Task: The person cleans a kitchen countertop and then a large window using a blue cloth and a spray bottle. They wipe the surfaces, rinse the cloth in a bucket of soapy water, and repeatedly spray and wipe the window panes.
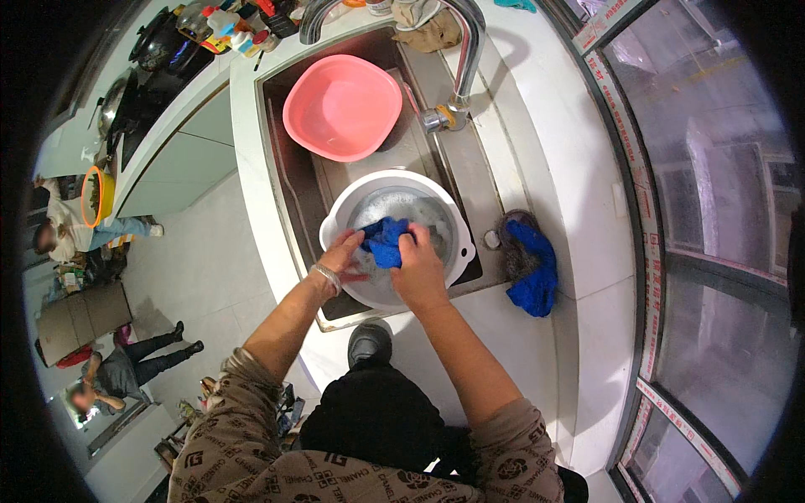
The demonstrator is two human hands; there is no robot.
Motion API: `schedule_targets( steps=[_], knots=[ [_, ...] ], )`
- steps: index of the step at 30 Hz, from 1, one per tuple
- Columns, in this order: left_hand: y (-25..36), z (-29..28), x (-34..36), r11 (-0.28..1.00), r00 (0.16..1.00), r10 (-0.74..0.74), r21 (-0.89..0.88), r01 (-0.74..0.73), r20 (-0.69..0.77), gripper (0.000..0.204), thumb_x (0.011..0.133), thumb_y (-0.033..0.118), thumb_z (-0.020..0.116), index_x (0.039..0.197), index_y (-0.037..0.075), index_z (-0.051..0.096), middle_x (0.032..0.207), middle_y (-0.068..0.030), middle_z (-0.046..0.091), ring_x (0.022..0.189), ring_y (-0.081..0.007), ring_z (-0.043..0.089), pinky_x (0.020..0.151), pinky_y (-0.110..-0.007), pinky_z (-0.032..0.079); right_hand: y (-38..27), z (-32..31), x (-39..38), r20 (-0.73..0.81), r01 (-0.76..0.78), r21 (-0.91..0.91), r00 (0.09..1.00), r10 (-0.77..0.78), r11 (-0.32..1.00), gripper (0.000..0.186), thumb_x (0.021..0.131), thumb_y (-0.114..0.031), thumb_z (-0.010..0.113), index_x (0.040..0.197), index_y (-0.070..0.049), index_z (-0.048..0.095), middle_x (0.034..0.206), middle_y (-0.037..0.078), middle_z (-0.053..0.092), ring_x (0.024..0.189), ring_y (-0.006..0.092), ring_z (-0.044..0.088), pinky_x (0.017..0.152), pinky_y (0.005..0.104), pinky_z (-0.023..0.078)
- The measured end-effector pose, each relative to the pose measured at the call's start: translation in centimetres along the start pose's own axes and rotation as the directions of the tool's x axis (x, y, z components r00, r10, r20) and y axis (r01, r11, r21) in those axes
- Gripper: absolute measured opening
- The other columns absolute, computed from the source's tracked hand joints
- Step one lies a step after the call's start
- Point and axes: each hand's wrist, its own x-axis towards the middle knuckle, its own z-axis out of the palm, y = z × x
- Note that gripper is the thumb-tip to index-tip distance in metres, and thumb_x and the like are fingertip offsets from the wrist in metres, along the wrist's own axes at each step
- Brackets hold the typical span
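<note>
A crumpled blue cloth (385,241) is bunched between my two hands over a white basin (460,220) of sudsy water. My left hand (342,258), with a bracelet at its wrist, grips the cloth's left side, thumb against the fabric. On the right side, my right hand (418,270) pinches it with bent fingers; some fingertips are hidden behind the folds. Foamy water (394,204) fills the basin around the cloth. The basin sits in the near part of a steel sink (293,220).
Beyond the basin a pink tub (342,109) stands in the sink, under a chrome faucet (470,63). Another blue cloth (537,272) lies beside a dark scrubbing pad (513,245) at right. Bottles (222,23) crowd the far left counter. Two people are off to the left.
</note>
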Motion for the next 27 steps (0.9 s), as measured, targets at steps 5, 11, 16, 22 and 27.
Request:
schedule_targets(
  steps=[5, 11, 16, 22, 27],
  knots=[
    [-3.4, 0.0, 2.2, 0.783, 0.762, -0.08, -0.433, 0.447, 0.642, 0.084, 0.071, 0.062, 0.058, 0.126, 0.002, 0.037, 0.116, -0.0227, 0.049, 0.106, -0.0347, 0.05, 0.09, -0.047, 0.042, -0.6, 1.0, -1.6, 0.058, 0.366, -0.004, 0.929, -0.365, 0.931, 0.038, 0.062, 0.001, 0.062, 0.097, -0.001, 0.048, 0.117, 0.016, 0.043, 0.106, 0.0357, 0.048, 0.086, 0.0408, 0.043],
    [-4.1, 1.8, 1.9, 0.702, 0.751, -0.099, -0.489, 0.518, 0.653, 0.057, 0.083, 0.041, 0.056, 0.118, -0.002, 0.043, 0.104, -0.0213, 0.056, 0.09, -0.0286, 0.058, 0.084, -0.04, 0.048, -2.8, -1.2, -3.5, 0.182, 0.174, 0.2, 0.96, -0.211, 0.964, 0.051, 0.062, 0.0, 0.062, 0.108, -0.005, 0.04, 0.115, 0.017, 0.045, 0.101, 0.0372, 0.051, 0.084, 0.041, 0.044],
    [-6.8, 0.8, 3.8, 0.728, 0.736, 0.186, -0.594, 0.342, 0.651, 0.036, 0.09, 0.029, 0.043, 0.117, 0.004, 0.047, 0.111, -0.0169, 0.053, 0.105, -0.0272, 0.052, 0.094, -0.043, 0.04, -3.5, -3.7, -1.8, 0.078, 0.105, 0.363, 0.987, -0.142, 0.926, 0.067, 0.062, -0.002, 0.058, 0.124, -0.007, 0.032, 0.114, 0.015, 0.049, 0.095, 0.0344, 0.055, 0.082, 0.0392, 0.045],
    [-3.0, 2.9, -2.0, 0.608, 0.821, 0.241, -0.74, 0.288, 0.518, 0.037, 0.089, 0.039, 0.041, 0.115, 0.013, 0.048, 0.105, -0.0115, 0.057, 0.088, -0.0242, 0.059, 0.07, -0.038, 0.052, 2.3, -1.1, 2.1, 0.02, -0.199, 0.693, 0.966, 0.257, 0.693, 0.071, 0.071, -0.011, 0.055, 0.134, -0.006, 0.024, 0.113, 0.015, 0.05, 0.098, 0.0247, 0.052, 0.084, 0.0343, 0.042],
    [-0.7, 4.3, -5.8, 0.74, 0.935, 0.074, -0.648, 0.182, 0.347, 0.068, 0.076, 0.074, 0.031, 0.116, 0.021, 0.047, 0.093, -0.007, 0.06, 0.072, -0.0215, 0.059, 0.057, -0.03, 0.049, 1.8, 0.6, 1.2, 0.243, -0.271, 0.961, 0.922, 0.3, 0.054, 0.062, 0.078, -0.02, 0.057, 0.133, -0.007, 0.03, 0.117, 0.01, 0.046, 0.101, 0.0196, 0.049, 0.081, 0.0322, 0.045]
  ],
)
